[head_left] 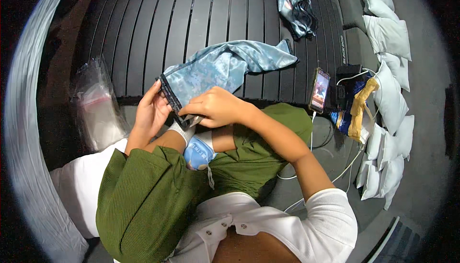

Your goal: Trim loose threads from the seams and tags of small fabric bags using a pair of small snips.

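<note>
A light blue patterned satiny cloth (206, 73) lies partly on the black slatted table, its near left edge trimmed with a black band (171, 94). My left hand (151, 112) pinches this band, thumb at its upper end. At the lower end of the band, my right hand (213, 108) is closed with its fingertips touching the edge. Something small and pale shows under the right fingers, too hidden to name. Below the hands, a rounded light blue item (199, 152) with a white cord loop rests between my crossed legs.
Another bundled blue cloth (296, 9) lies on the far right of the slatted table (143, 37). A clear plastic bag (98, 114) sits left. Right stand a phone (319, 89) with a white cable, a blue-and-yellow bag (359, 109) and several pale stuffed pouches (390, 90).
</note>
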Tool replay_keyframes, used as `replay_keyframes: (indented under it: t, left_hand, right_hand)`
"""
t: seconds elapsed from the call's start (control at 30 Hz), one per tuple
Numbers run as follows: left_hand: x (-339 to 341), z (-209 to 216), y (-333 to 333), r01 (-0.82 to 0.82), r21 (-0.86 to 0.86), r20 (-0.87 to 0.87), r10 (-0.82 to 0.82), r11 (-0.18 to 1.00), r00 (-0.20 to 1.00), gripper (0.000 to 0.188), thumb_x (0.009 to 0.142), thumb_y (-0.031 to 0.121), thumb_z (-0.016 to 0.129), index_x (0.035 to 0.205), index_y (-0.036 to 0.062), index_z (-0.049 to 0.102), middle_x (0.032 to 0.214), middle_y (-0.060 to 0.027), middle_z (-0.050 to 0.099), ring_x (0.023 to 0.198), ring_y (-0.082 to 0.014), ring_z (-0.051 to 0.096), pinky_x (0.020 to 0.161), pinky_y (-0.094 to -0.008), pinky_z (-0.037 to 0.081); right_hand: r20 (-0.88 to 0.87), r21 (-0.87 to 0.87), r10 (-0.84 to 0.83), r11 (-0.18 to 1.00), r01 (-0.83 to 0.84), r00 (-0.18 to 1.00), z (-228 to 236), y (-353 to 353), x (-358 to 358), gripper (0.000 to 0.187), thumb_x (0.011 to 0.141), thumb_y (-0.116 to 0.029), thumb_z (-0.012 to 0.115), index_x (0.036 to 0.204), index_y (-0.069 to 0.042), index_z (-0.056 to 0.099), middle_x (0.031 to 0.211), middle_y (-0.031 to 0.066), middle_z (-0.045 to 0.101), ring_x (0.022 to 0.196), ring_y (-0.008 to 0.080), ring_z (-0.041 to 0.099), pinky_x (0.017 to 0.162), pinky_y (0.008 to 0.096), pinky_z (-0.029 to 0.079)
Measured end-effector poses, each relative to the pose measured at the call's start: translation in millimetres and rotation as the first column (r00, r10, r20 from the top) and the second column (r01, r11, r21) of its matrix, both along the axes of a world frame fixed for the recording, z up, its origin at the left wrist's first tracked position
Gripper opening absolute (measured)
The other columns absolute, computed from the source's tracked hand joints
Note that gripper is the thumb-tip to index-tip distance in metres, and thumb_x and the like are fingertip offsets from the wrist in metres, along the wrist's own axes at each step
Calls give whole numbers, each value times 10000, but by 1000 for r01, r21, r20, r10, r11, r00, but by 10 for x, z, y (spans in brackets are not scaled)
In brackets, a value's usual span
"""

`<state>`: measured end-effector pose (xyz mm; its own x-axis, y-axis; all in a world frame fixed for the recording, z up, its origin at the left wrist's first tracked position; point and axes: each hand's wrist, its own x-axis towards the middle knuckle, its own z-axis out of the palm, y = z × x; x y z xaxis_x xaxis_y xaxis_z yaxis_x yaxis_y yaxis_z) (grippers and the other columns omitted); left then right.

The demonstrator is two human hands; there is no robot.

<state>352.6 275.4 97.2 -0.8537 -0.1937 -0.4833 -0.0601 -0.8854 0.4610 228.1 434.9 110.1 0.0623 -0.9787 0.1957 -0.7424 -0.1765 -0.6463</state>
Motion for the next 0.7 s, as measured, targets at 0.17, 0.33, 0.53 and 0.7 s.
replay_keyframes:
  t: [0.17,0.33,0.53,0.7]
  left_hand:
    - [6,-19,-14,10,7,1,-10,1000,1000,289,927,237,380,1080,26,506,999,-87,601,925,-172,579,821,-351,463]
    - [44,-49,-31,20,-2,-32,-20,1000,999,291,929,238,376,1068,23,514,1003,-90,599,918,-172,582,827,-344,460]
    - [24,1,8,-4,0,24,4,1000,1000,260,921,214,404,1063,31,522,1009,-89,598,943,-180,578,834,-362,460]
    - [21,8,15,3,-8,8,-3,1000,1000,245,915,201,420,1060,33,525,1021,-88,591,951,-184,575,827,-370,465]
  right_hand:
    - [-16,15,3,1000,-2,1000,-1,-3,-6,344,617,-135,573,961,-132,581,735,49,596,646,250,593,542,344,471]
    - [-25,11,-9,1000,10,1000,8,-12,6,313,623,-140,575,936,-127,578,701,56,578,622,255,585,535,351,466]
    - [0,6,-3,1000,3,1000,-6,-5,4,308,622,-140,585,929,-116,576,696,57,578,628,262,585,534,350,464]
    - [6,-4,-7,1000,7,1000,-24,-4,2,302,620,-136,588,922,-114,576,698,58,579,633,263,585,540,354,464]
